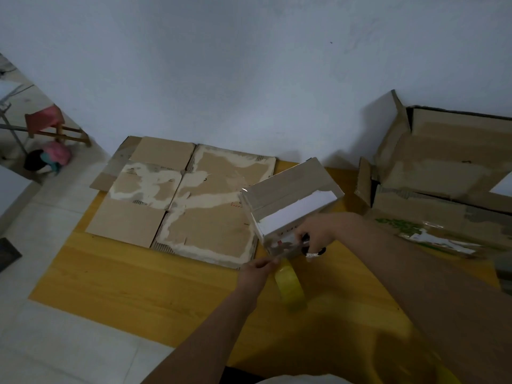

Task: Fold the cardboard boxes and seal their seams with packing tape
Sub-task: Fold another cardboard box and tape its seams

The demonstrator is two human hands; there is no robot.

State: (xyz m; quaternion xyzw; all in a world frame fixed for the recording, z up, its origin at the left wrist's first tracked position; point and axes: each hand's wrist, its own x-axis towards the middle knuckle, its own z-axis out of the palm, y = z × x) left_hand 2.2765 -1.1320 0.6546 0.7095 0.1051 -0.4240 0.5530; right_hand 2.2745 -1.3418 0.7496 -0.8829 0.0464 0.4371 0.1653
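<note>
Yellow tabletop (138, 286) lies under my forearms, the tape roll (289, 286) hanging nearest me, its strip pinched in my left hand (259, 268). My right hand (315, 234) grips a dark-handled tool, probably scissors, at the near end of the small box (288, 200). Light, stiff but dentable, that box is best held by its corners; its long axis runs from 7 to 1 o'clock, flattened cardboard (177, 195) beyond at 10.

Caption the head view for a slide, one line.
Left hand pulls tape from the yellow roll while right hand holds scissors at the small box.
</note>
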